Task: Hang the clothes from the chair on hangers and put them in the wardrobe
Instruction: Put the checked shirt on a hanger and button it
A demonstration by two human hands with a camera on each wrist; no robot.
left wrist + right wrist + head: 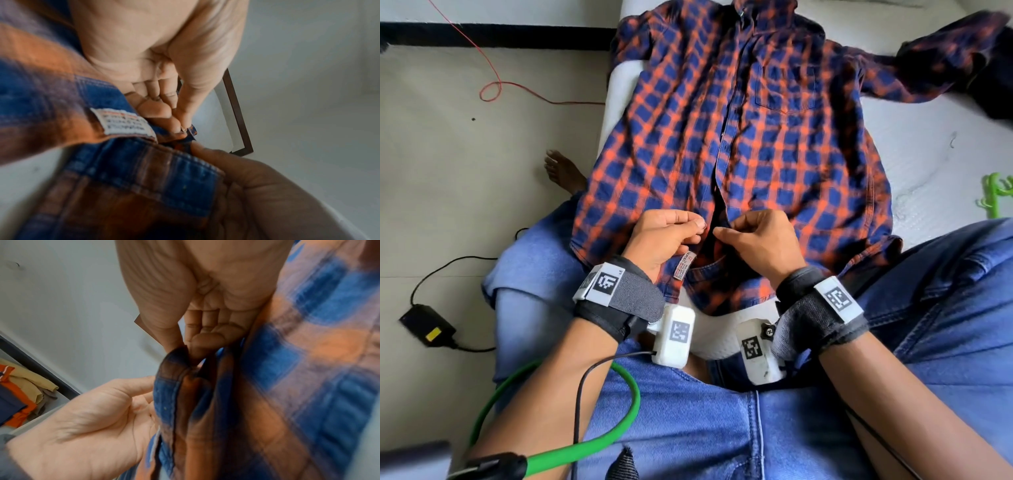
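At the shirt's hem: still the early, pre-hanger stage.
Left hand [666, 236] and right hand [756, 240] each pinch a front edge of the plaid shirt [750, 137] spread on the bed [935, 161]; green hanger [996, 195] lies unused alongside, wardrobe step apparently remaining.

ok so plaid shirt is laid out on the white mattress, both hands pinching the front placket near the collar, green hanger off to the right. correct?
Not quite: the left hand and right hand pinch the plaid shirt near its bottom hem, not the collar, which lies at the far end in the head view. The rest holds: the shirt lies on the white mattress, with the green hanger at the right.
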